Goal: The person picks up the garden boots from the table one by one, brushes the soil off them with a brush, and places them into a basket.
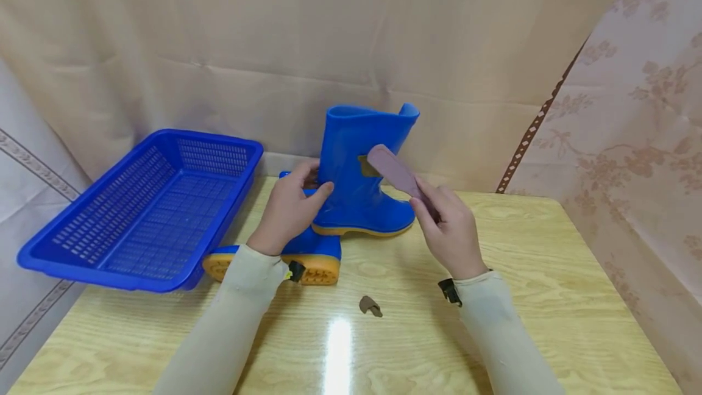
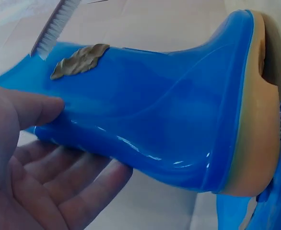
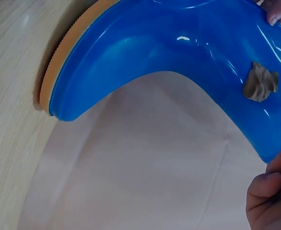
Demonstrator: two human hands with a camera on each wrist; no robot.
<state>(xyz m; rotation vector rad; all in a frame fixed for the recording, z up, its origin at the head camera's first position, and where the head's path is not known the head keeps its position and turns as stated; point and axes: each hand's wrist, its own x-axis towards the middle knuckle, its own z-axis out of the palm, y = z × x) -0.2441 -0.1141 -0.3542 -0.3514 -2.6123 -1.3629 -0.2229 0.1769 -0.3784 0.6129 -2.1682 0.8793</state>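
Observation:
A blue rubber boot (image 1: 351,194) with a yellow sole stands upright on the table. My left hand (image 1: 290,209) grips the back of its shaft, thumb on the near side and fingers behind, as the left wrist view shows. A brown, mud-like patch (image 2: 80,61) sticks to the shaft. In my right hand (image 1: 451,230) is a brush (image 1: 396,170) with a pinkish back; its white bristles (image 2: 56,31) show in the left wrist view, beside the patch. Whether they touch the boot is unclear. A second blue boot (image 1: 323,245) lies on its side, partly hidden by my left arm.
A blue plastic basket (image 1: 219,233) with mesh walls stands on the left, close to the lying boot. A small brown piece (image 1: 370,306) lies on the wooden table (image 1: 526,297) in front. Beige cloth (image 1: 263,29) hangs behind, and patterned cloth (image 1: 636,157) on the right.

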